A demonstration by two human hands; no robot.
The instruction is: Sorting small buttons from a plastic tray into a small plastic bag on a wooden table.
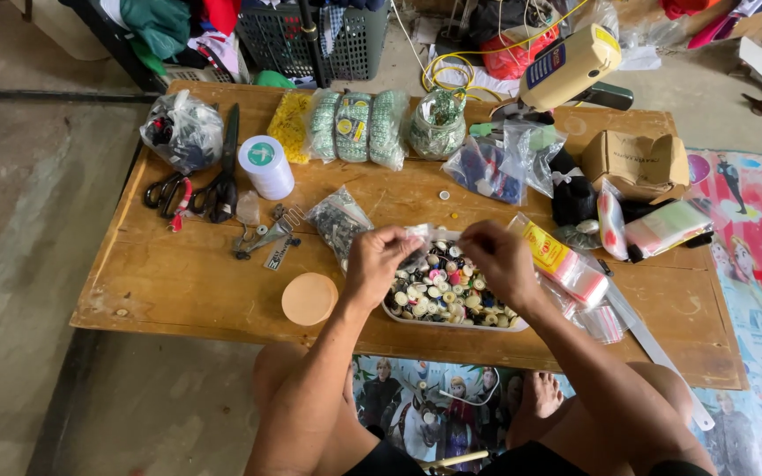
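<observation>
Left hand point(379, 257) and right hand point(497, 257) both pinch a small clear plastic bag point(421, 234) between them, fingers narrow, just above the tray of mixed buttons point(448, 295) (near edge of the wooden table point(178, 282)). Round peach lid point(309, 299) left of the tray; white thread spool point(266, 166) and scissors point(222, 181) farther left.

Counted on the low wooden table point(178, 291): one white tray of mixed buttons point(448, 295); one round peach plastic lid point(309, 299); one white thread spool with green label point(265, 166); two pairs of black-handled scissors point(196, 185); one brown cardboard box point(635, 163); one glass jar point(437, 124). Two bare hands, left point(377, 261) and right point(501, 258), are present.
</observation>
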